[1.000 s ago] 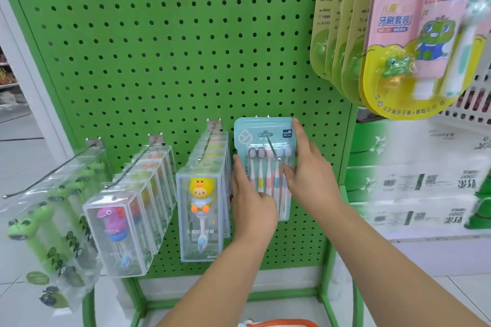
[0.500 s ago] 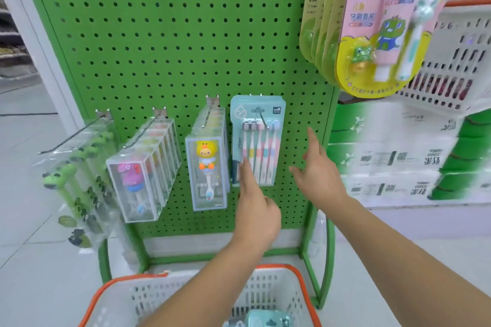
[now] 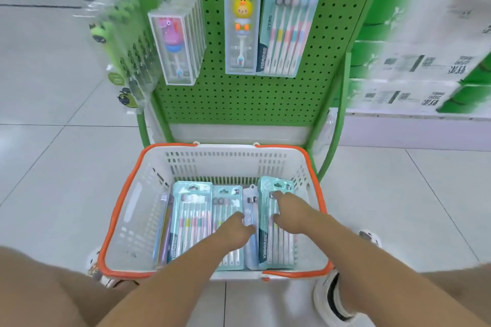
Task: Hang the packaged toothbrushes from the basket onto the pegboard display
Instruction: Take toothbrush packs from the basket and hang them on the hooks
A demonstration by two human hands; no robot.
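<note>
A white basket with an orange rim [image 3: 170,145] stands on the floor below the green pegboard [image 3: 239,103]. Several teal toothbrush packs lie flat inside it. My right hand [image 3: 295,214] rests on the rightmost pack [image 3: 279,249], forefinger stretched toward its top and thumb spread on its face. Just left of it, my left hand [image 3: 235,229] reaches down, its fingertips touching the pale middle pack [image 3: 251,244] and the teal pack [image 3: 225,202] beside it. One teal pack [image 3: 289,21] hangs on the pegboard's right hook.
Duck toothbrush boxes [image 3: 241,29], pink character boxes [image 3: 175,42] and green frog packs [image 3: 119,34] hang on hooks to the left. Green and white cartons [image 3: 411,66] are stacked at the right. My shoe [image 3: 334,297] stands beside the basket on the tiled floor.
Both hands let go of the teal pack, which stays hung on the pegboard, and dropped into the basket. The view tilted down from the pegboard to the basket.
</note>
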